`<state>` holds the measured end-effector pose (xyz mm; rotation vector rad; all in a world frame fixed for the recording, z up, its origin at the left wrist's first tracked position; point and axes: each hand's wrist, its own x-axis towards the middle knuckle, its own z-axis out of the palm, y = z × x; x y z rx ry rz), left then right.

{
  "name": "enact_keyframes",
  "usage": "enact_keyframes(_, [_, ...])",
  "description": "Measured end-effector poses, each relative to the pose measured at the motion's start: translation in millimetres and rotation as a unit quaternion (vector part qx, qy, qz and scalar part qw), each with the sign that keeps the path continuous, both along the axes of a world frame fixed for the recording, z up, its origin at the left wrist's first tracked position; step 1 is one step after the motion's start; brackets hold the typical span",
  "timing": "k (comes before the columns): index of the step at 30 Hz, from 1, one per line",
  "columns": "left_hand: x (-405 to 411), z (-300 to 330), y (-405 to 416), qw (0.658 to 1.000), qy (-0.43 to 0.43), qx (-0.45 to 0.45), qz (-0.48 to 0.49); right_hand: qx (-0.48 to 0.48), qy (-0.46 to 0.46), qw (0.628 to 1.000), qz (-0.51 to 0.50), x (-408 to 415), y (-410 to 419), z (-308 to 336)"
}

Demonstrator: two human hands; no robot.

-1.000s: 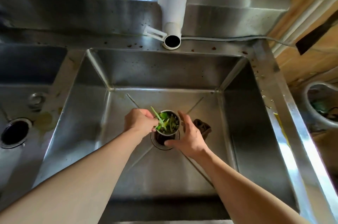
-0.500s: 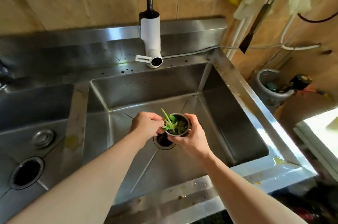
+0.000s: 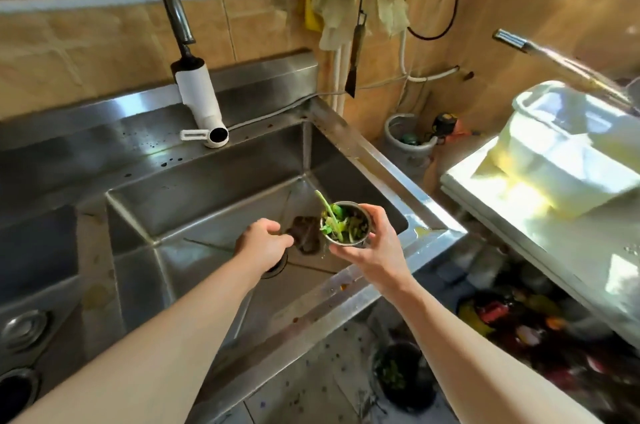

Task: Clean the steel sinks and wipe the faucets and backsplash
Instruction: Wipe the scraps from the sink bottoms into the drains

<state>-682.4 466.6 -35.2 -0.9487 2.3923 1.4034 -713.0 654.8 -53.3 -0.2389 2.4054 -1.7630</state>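
- Right now the right hand (image 3: pixel 372 247) holds the strainer basket (image 3: pixel 347 222) lifted clear of the sink (image 3: pixel 214 202), fingers and thumb curled round its steel wall from below and from the 3 o'clock side.
- The basket sits over the sink's corner at 3 o'clock, near the rim, and is packed with green vegetable scraps (image 3: pixel 337 221); one stalk pokes out toward 11 o'clock.
- The left hand (image 3: pixel 265 243) hangs just above the drain hole (image 3: pixel 277 266) with its fingers loosely curled, holding nothing that can be seen.
- A dark rag (image 3: pixel 304 233) lies on the sink floor between the two hands.
- As a judgement, the basket is light and stiff, thin steel that will not give under a firm squeeze, but probably wet and somewhat slippery.
- The wall just under the rim looks like the best place to grip; a hold lower down would be less steady when tipping.
- The scraps are soft, loose and damp, so the basket should stay level until it is over a bin.
- The long stalk could drop first.
- The faucet (image 3: pixel 202 105) stands at 12 o'clock of the sink, well apart from both hands.
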Motion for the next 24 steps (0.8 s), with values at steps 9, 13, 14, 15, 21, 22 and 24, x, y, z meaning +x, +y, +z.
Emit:
enact_keyframes(9, [-16.1, 19.0, 102.4, 0.997, 0.042, 0.039, -0.051, 0.015, 0.015, 0.998, -0.066, 18.7, 92.0, 14.7])
enact_keyframes(13, [-19.8, 17.2, 152.9, 0.995, 0.068, 0.05, -0.056, 0.022, 0.024, 0.995, -0.091, 30.9, 136.8, 10.4])
enact_keyframes(14, [-20.0, 16.1, 164.4, 0.994, 0.074, 0.052, -0.06, 0.021, 0.019, 0.995, -0.093, 34.1, 146.7, 7.3])
enact_keyframes(15, [-19.4, 14.6, 176.4, 0.993, 0.078, 0.051, -0.067, 0.021, 0.013, 0.995, -0.099, 37.4, 157.3, 2.9])
enact_keyframes(21, [-10.8, -21.4, 238.3, 0.991, 0.056, 0.05, -0.115, 0.039, -0.016, 0.99, -0.133, 58.2, 211.2, -34.2])
enact_keyframes(22, [-8.2, -29.5, 246.2, 0.99, 0.046, 0.052, -0.122, 0.042, -0.021, 0.989, -0.138, 62.1, 218.4, -42.0])
enact_keyframes(24, [-2.0, -49.5, 259.5, 0.988, 0.026, 0.05, -0.143, 0.052, -0.036, 0.987, -0.15, 71.2, 231.2, -60.3])
